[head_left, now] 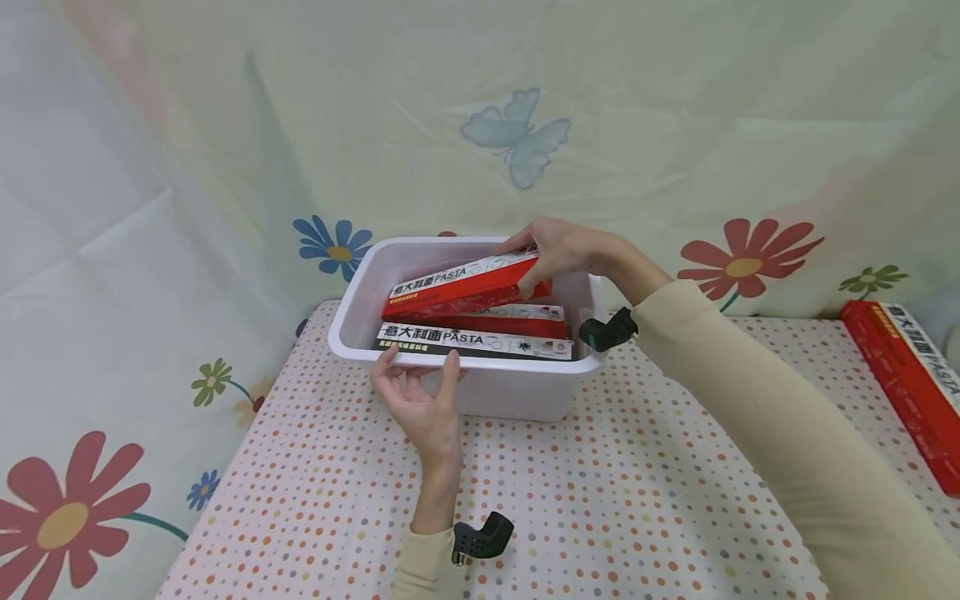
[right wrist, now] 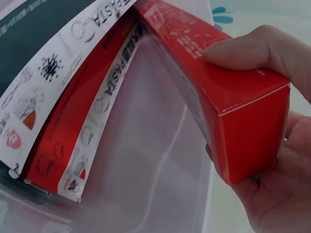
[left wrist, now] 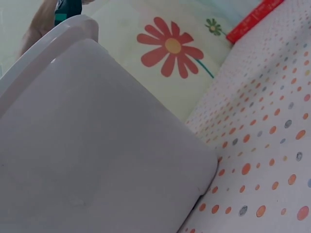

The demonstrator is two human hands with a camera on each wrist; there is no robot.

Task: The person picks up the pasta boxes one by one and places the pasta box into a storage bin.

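Note:
A white plastic bin (head_left: 517,396) stands on the dotted table, with several pasta boxes inside. My right hand (head_left: 564,250) grips the right end of a red pasta box (head_left: 465,287), thumb on the red side. In the right wrist view that red pasta box (right wrist: 252,131) is tilted, its held end raised and its far end down in the bin. Beneath it lies another red pasta box (right wrist: 73,111), beside a dark pasta box (head_left: 480,342) along the front wall. My left hand (head_left: 423,408) holds the bin's front rim. The left wrist view shows only the bin's outer wall (left wrist: 107,131).
At the table's right edge lies one more red pasta box (head_left: 900,392). A printed cloth (head_left: 645,150) with flowers and a butterfly hangs behind and to the left. The dotted tablecloth (head_left: 337,500) stretches in front of the bin.

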